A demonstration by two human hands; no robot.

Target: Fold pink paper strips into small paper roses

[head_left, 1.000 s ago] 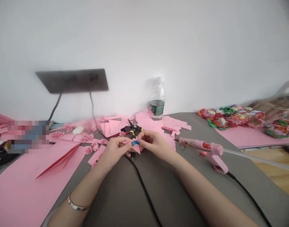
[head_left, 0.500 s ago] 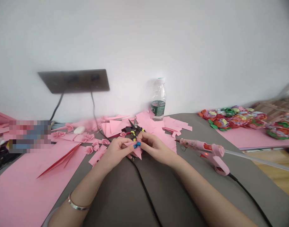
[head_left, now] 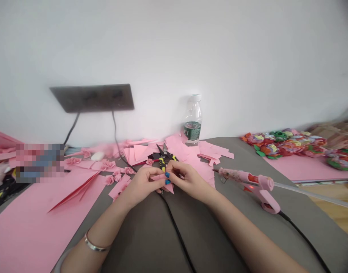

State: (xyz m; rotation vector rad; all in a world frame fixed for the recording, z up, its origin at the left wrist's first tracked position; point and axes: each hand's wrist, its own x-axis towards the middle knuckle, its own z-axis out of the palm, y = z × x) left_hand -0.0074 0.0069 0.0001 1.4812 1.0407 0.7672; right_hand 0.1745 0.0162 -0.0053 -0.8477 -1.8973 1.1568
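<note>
A small folded piece of pink paper (head_left: 170, 187) is pinched between both hands at the middle of the desk, its pointed corner hanging toward me. My left hand (head_left: 144, 185) is closed on its left side, thumb on top. On the upper right part, my right hand (head_left: 188, 180) pinches with thumb and fingers; the fingertips beneath are hidden. Just beyond the hands lie black-and-yellow pruning shears (head_left: 164, 155) with their blades apart. Small pink paper flowers (head_left: 109, 179) rest left of my left hand.
A pink glue gun (head_left: 259, 185) with a lit red light and clear stick lies right. A water bottle (head_left: 193, 129) stands by the wall among pink paper pieces (head_left: 210, 149). A black cord (head_left: 176, 231) crosses the desk. Colourful flowers (head_left: 287, 146) sit far right; pink sheets (head_left: 49, 223) lie left.
The whole view has shifted slightly, so things appear a little further right. My left thumb has slid a bit lower on the pink paper; both hands still hold it.
</note>
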